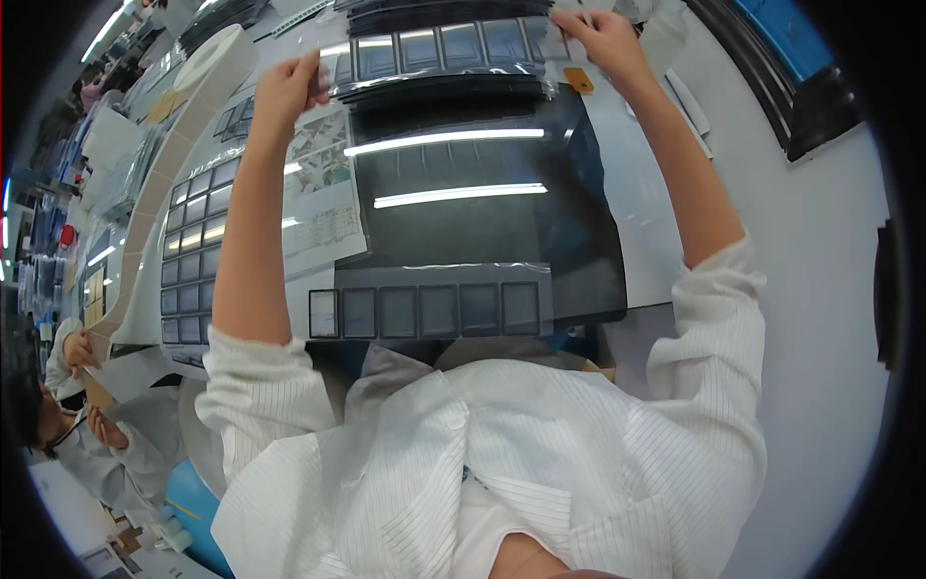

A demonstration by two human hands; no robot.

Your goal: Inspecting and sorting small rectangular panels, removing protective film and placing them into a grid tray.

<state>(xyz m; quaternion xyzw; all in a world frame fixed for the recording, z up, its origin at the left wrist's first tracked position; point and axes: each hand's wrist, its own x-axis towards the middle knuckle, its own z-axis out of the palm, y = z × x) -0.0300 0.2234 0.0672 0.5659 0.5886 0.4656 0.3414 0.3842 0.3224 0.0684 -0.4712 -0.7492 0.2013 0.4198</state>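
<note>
Both arms reach to the far side of the table. Between them stretches a clear film strip (pixel 439 50) carrying a row of several dark-framed rectangular panels. My left hand (pixel 285 89) pinches its left end, and my right hand (pixel 606 43) grips the right end between thumb and fingers. Beneath and behind the strip lies a stack of similar dark strips (pixel 434 94). A second strip of framed panels (pixel 439 311) rests along the table's near edge, its leftmost frame looking paler than the others. Below my right hand sits a small orange piece (pixel 578 80).
A glossy black mat (pixel 482 227) covers the middle of the table, reflecting ceiling lights. Left of it lie a sheet with pictures (pixel 323 188) and a sheet of framed panels (pixel 183 265). A large white roll (pixel 214 60) stands far left. A co-worker's hand (pixel 104 425) shows at left.
</note>
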